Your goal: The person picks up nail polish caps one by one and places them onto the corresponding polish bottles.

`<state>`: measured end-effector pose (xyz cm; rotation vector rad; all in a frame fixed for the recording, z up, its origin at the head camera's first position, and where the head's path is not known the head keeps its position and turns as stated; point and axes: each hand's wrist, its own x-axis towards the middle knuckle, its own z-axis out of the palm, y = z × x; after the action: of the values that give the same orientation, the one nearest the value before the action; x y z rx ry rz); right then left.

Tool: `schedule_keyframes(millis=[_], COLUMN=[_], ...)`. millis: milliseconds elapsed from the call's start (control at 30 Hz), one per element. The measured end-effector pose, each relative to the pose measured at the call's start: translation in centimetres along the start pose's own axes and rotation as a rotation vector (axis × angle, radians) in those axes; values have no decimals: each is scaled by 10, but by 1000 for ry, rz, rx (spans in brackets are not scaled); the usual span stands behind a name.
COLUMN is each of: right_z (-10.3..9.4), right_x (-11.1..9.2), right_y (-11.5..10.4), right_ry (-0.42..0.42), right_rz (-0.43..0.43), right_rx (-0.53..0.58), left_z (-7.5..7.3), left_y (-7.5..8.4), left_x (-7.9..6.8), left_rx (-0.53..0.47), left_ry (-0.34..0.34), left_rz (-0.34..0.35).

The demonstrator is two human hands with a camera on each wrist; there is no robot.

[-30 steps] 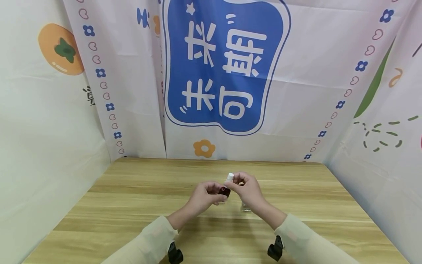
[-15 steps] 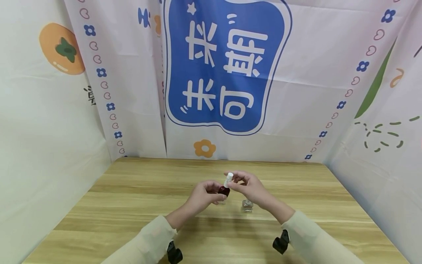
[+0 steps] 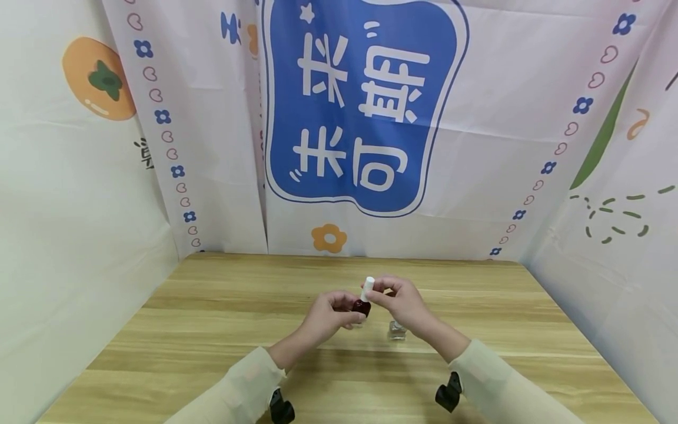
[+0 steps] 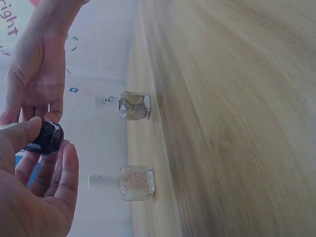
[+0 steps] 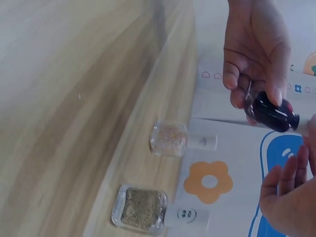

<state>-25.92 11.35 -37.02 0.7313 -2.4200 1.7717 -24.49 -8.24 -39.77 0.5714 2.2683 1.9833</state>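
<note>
A small nail polish bottle of dark red polish [image 3: 361, 308] is held up over the table, its white cap [image 3: 368, 286] uppermost and tilted slightly right. My left hand [image 3: 329, 315] grips the glass body between thumb and fingers; in the right wrist view the dark bottle [image 5: 271, 113] shows against those fingers. The thumb and fingers of my right hand [image 3: 398, 301] pinch the cap. The cap meets the bottle's neck. In the left wrist view the right hand [image 4: 42, 74] reaches in from the top, and part of the bottle [image 4: 50, 138] is covered by my left thumb.
Two more white-capped nail polish bottles stand upright on the wooden table [image 3: 212, 330]: one with gold glitter [image 5: 143, 207], one with pale pinkish flakes [image 5: 169, 139]. In the head view the gold one [image 3: 397, 331] sits below my right wrist. Printed cloth walls [image 3: 477, 176] surround the table.
My right hand and forearm have shifted slightly right and turned at the cap, uncovering more of the gold glitter bottle. My left hand keeps its grip almost in place.
</note>
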Motion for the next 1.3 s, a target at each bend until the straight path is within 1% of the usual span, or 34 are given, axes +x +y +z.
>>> schedule_keyframes(millis=[133,233,300,500,600,700,800,1033,1100,1200,1300], right_z=[5,9,10,17,19,16,10,-9,-12,-15,-14], right_x=[0,0,-1,-5,-6,-6,-4,1,2,2,1], right_y=[0,0,1,1,0,-1,-1,-6,-8,-10,-11], right_ry=[89,134,154,210,219,191,123,-120,-176,-218,-203], right_rz=[14,30,41,78,87,93,79,18,7,6,10], right_rx=[-17,-27,-21,45,68,66,45,17,13,-2,-16], left_z=[1,1,1,3,3,3,1,-2,-2,-2,-1], left_y=[1,1,1,0,1,2,3,7,7,7,6], left_x=[0,0,0,0,0,1,1,2,2,1,0], left_rx=[-20,-19,-12,0,2,5,0,-10,-8,-9,-9], left_ry=[8,13,20,43,47,38,25,8,-5,-26,-35], left_rz=[-11,-11,-9,-1,-7,-11,-21,-18,-23,-30,-29])
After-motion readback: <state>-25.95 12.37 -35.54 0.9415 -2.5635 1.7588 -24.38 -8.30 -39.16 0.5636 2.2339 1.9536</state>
